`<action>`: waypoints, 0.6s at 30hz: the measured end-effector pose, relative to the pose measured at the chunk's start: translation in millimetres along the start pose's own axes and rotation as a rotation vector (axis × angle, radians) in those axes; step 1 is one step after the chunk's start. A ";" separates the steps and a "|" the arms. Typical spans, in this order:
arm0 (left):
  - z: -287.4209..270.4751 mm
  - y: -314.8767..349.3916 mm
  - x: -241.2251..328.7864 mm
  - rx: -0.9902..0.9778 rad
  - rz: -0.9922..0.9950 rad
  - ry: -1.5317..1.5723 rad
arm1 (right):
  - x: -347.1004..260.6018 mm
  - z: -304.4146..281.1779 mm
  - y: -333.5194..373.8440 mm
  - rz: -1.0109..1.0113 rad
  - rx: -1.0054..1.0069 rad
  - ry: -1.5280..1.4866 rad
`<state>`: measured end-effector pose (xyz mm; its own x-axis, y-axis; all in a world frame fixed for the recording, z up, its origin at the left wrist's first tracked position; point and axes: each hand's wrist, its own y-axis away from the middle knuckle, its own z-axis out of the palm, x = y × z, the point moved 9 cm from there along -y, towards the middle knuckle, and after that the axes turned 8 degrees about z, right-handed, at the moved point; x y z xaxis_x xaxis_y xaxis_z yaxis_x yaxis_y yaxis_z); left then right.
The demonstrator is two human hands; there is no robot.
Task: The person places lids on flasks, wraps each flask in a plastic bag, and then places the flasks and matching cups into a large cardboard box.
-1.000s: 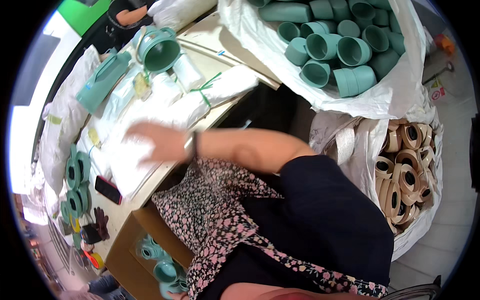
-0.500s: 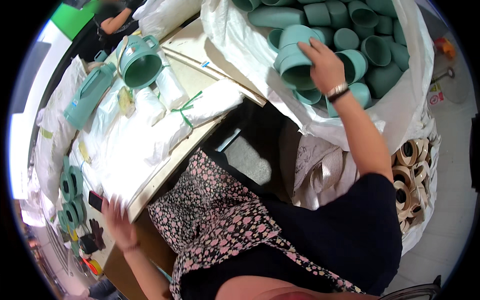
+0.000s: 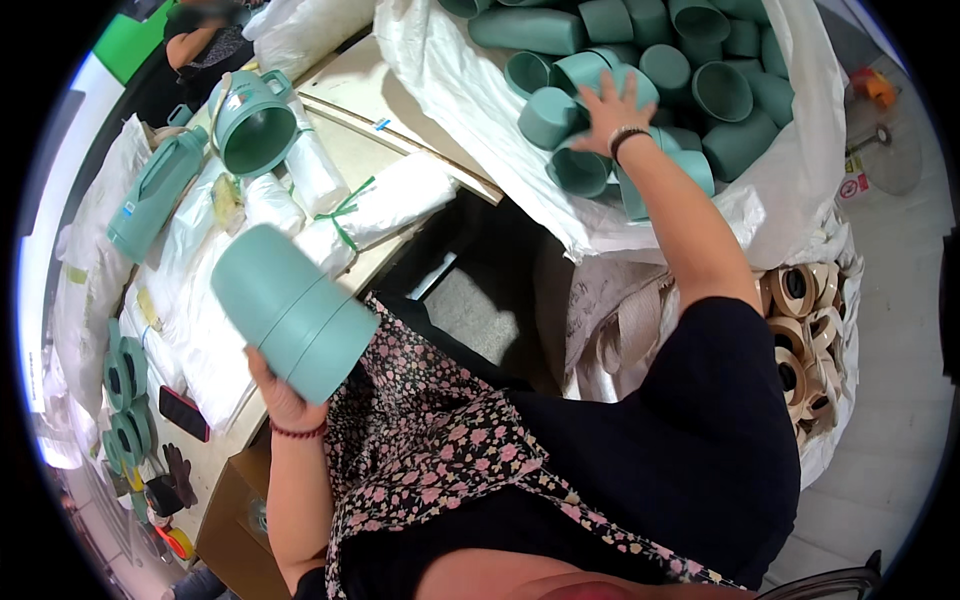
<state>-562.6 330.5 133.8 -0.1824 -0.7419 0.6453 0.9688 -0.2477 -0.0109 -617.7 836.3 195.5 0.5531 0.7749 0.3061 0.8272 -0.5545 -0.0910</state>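
Note:
In my left hand (image 3: 285,393) is a teal plastic cylindrical shell (image 3: 290,310), tilted above the table's edge. Two ring lines run round its lower part; I cannot tell whether it is one piece or several nested together. My fingers wrap its near end and are partly hidden behind it. At upper right my right hand (image 3: 615,118) lies with spread fingers on similar teal shells (image 3: 722,92) heaped in a big white sack (image 3: 450,110). Its palm and the piece beneath it hide each other in part.
A teal jug with handle (image 3: 255,125) and a longer teal jug piece (image 3: 155,195) are on the table, beside white wrapped bundles (image 3: 385,205). Nearer are a phone (image 3: 184,413), dark gloves (image 3: 180,475) and tape (image 3: 178,543). Beige parts (image 3: 795,345) fill another sack. A person (image 3: 200,45) is beyond.
The teal shell that my right hand gripped at the sack is now in my left hand, over the table's edge. My right hand has opened over the other shells. The view has shifted slightly.

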 end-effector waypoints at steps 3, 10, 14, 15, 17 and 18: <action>-20.3 34.6 48.3 -0.009 0.123 0.015 | 80.2 34.2 -61.3 0.141 0.315 -0.374; -86.0 112.5 142.4 0.025 0.296 0.099 | 106.4 2.7 -36.2 0.382 0.286 -1.650; -78.0 119.8 146.2 -0.006 0.374 0.075 | -54.5 55.5 53.5 0.632 -0.409 -2.372; -80.0 118.8 144.4 -0.018 0.395 0.063 | -75.4 69.0 61.7 0.599 -0.503 -2.452; -88.5 122.3 143.5 -0.020 0.401 0.128 | -66.8 99.4 54.6 0.832 -0.273 -2.503; -90.6 121.7 143.4 -0.028 0.397 0.165 | -49.2 139.3 26.7 0.912 -0.164 -2.651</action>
<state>-486.1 137.5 155.7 0.1772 -0.8720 0.4563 0.9647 0.0622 -0.2558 -609.0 825.6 46.1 -0.3151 -0.7628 -0.5646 0.5916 -0.6231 0.5116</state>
